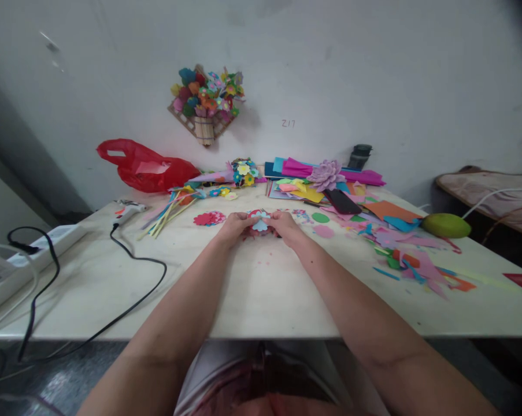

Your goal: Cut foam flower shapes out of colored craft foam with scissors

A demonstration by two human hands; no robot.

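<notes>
Both of my hands meet at the middle of the table over a light blue paper flower (261, 221). My left hand (236, 226) pinches its left side, and my right hand (284, 225) grips the right side. Red and pink pieces show just behind and below the blue flower, partly covered by my fingers. Left of my hands lie red paper flowers (204, 219). On the right are a green paper circle (320, 218) and a pink paper piece (324, 231).
A glue gun (128, 212) with a black cord lies left, near a power strip (39, 260). Paper strips (169, 214), a red plastic bag (148, 167) and foam sheets line the back. Scraps (417, 260), a phone (342, 201) and a green oval object (446, 225) are right.
</notes>
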